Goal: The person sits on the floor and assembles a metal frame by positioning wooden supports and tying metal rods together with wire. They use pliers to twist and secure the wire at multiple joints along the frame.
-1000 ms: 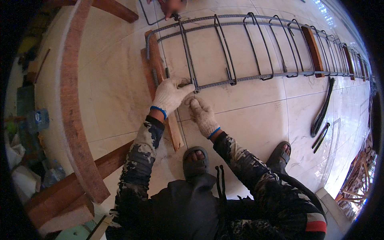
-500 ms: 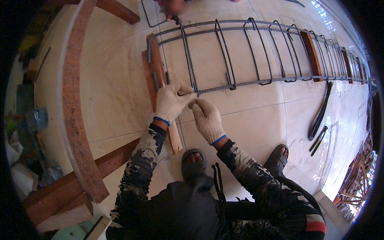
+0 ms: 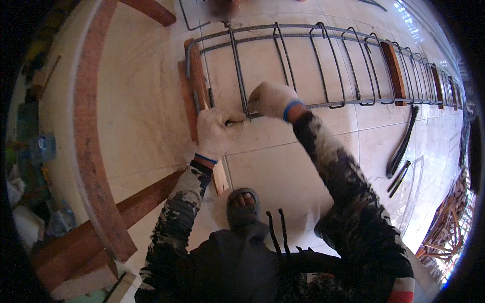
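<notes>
A long cage of steel rebar (image 3: 313, 105) with bent stirrups (image 3: 238, 70) lies across the tiled floor. My left hand (image 3: 214, 129), in a cream knit glove with a blue cuff, is closed in a pinch beside the near bar, by the end stirrup. A faint thin wire (image 3: 236, 133) shows at its fingertips. My right hand (image 3: 273, 100), gloved alike, is curled over the near bar just right of that stirrup. Its fingertips are hidden, so what it grips cannot be made out.
Wooden blocks (image 3: 393, 73) prop the cage. A bundle of black wire (image 3: 404, 144) and a dark two-handled tool (image 3: 399, 179) lie at right. A curved wooden beam (image 3: 91, 131) stands at left. Another person's blurred hand (image 3: 223, 9) is at the cage's far corner.
My right hand has moved up and right, from beside my left fingertips to over the near bar. The left hand stays almost in place. My right foot is now hidden behind my arm.
</notes>
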`<action>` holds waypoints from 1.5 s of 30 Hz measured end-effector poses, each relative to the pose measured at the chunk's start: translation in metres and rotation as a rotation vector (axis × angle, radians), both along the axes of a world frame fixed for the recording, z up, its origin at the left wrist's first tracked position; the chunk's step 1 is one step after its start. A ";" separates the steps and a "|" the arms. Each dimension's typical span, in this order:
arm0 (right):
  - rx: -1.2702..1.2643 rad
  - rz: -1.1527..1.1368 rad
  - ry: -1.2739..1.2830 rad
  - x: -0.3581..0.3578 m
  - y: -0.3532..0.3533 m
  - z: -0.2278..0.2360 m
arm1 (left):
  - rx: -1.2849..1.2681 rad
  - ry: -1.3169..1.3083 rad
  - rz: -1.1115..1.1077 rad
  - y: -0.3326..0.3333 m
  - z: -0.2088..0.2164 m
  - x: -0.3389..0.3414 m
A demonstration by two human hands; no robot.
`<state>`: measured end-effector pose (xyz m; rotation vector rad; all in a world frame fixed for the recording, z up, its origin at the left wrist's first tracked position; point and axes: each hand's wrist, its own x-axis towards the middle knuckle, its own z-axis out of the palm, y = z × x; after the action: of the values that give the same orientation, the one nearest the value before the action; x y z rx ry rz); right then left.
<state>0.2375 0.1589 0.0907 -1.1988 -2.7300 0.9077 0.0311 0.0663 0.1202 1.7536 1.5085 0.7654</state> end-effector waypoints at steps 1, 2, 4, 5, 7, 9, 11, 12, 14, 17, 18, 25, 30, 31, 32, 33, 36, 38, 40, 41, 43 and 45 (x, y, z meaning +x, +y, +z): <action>-0.050 0.236 -0.009 -0.005 0.014 -0.012 | -0.015 -0.010 0.011 -0.004 0.005 -0.003; -0.227 0.196 -0.089 -0.005 0.022 -0.007 | -0.057 0.018 0.004 -0.002 0.008 0.001; -0.493 0.154 -0.253 -0.002 0.041 -0.026 | -0.128 0.091 -0.015 0.006 0.015 0.010; -0.595 0.190 -0.334 -0.010 0.046 -0.024 | -0.087 0.159 -0.040 0.010 0.013 0.006; -0.740 0.160 -0.353 -0.013 0.051 -0.018 | -0.047 0.261 -0.093 0.017 0.010 0.000; -0.750 0.167 -0.418 -0.015 0.057 -0.010 | -0.091 0.297 -0.147 0.016 0.009 -0.006; -0.622 0.267 -0.505 -0.044 0.057 -0.002 | -0.181 0.335 -0.133 0.009 0.019 -0.015; -0.584 0.320 -0.543 -0.032 0.059 -0.006 | -0.195 0.326 -0.158 0.014 0.021 -0.005; -0.494 0.367 -0.588 -0.014 0.059 -0.019 | -0.222 0.308 -0.198 0.025 0.015 0.005; -0.284 0.234 -0.550 -0.011 0.046 -0.036 | -0.282 0.340 -0.181 0.029 -0.001 0.000; -0.165 0.141 -0.469 -0.007 0.033 -0.035 | -0.318 0.379 -0.174 0.029 0.002 -0.001; 0.734 -0.381 0.333 0.009 -0.049 0.047 | -0.309 0.248 -0.187 0.024 0.001 -0.015; 0.219 -0.680 0.378 0.005 -0.153 -0.006 | -0.409 0.337 -0.198 0.028 0.037 0.014; 0.204 -0.705 0.315 -0.004 -0.159 -0.012 | -0.387 0.238 -0.203 0.027 0.029 0.013; 0.295 -0.707 0.255 -0.010 -0.160 -0.016 | -0.365 0.147 -0.200 0.024 0.016 0.004; 0.383 -0.716 0.191 -0.014 -0.160 -0.020 | -0.345 0.057 -0.205 0.024 0.012 0.000; 0.486 -0.658 0.197 -0.019 -0.147 -0.039 | -0.424 -0.022 -0.229 0.027 0.007 -0.002; 0.519 -0.609 0.273 -0.020 -0.138 -0.041 | -0.350 0.020 -0.256 0.027 0.004 -0.004; 0.431 -0.576 0.204 -0.019 -0.134 -0.042 | -0.333 0.052 -0.256 0.026 0.001 -0.005; 0.389 -0.549 0.170 -0.019 -0.132 -0.040 | -0.350 0.061 -0.239 0.027 0.002 -0.004; 0.388 -0.523 0.127 -0.014 -0.138 -0.034 | -0.329 0.064 -0.218 0.025 0.001 -0.001; 0.336 -0.513 0.119 -0.017 -0.140 -0.017 | -0.256 0.070 -0.193 0.019 0.016 0.006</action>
<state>0.2206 0.0184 0.0735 -1.5875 -2.1913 0.4235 0.0375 0.0848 0.1361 1.7143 1.3896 0.3985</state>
